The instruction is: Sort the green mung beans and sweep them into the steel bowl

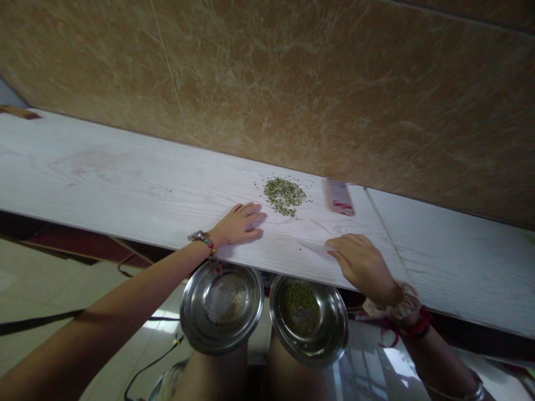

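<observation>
On the white wood-grain table [137,184] lies a loose patch of small green mung beans [284,196], with some scattered round its edge. My left hand [239,224] rests palm down just left of the beans, its fingers spread, a ring on one of them. To the right and nearer the front edge, my right hand [360,260] pinches a thin, pale, see-through sheet [314,245] that points left, low over the tabletop. What the sheet is made of cannot be made out.
Two steel bowls stand on my knees below the table edge: the left bowl [188,328] holds whitish grains, the right bowl [336,323] green mung beans. A flat blurred rectangular object [340,196] lies right of the loose beans. A marbled brown wall [267,83] closes the far side.
</observation>
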`<state>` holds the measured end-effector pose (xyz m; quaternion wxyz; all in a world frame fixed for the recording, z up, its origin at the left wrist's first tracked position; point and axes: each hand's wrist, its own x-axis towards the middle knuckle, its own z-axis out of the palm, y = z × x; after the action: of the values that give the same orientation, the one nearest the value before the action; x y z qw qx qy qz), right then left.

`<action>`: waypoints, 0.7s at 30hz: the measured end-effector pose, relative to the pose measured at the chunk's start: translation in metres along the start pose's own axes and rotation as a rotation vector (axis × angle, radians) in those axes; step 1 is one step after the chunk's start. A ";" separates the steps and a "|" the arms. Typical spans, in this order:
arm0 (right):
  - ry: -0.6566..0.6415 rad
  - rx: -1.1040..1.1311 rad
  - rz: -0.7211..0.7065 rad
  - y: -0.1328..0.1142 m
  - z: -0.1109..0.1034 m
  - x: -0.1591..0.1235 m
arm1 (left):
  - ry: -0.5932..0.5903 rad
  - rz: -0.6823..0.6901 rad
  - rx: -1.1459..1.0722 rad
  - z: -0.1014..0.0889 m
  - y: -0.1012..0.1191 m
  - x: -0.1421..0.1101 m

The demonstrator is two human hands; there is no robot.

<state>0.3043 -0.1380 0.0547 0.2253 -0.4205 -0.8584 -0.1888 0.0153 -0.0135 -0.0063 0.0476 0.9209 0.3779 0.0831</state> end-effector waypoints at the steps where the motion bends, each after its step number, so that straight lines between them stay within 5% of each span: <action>1: -0.005 0.016 -0.006 -0.001 -0.003 -0.001 | -0.001 -0.002 0.002 0.000 0.000 0.000; 13: -0.142 0.174 -0.059 -0.024 -0.045 -0.006 | -0.004 0.003 0.010 0.001 0.000 0.001; 21: 0.072 -0.073 0.006 0.010 -0.017 0.001 | 0.016 0.008 0.011 0.001 -0.001 -0.001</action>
<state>0.3158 -0.1408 0.0705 0.2412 -0.4241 -0.8409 -0.2342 0.0145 -0.0136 -0.0078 0.0392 0.9220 0.3748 0.0886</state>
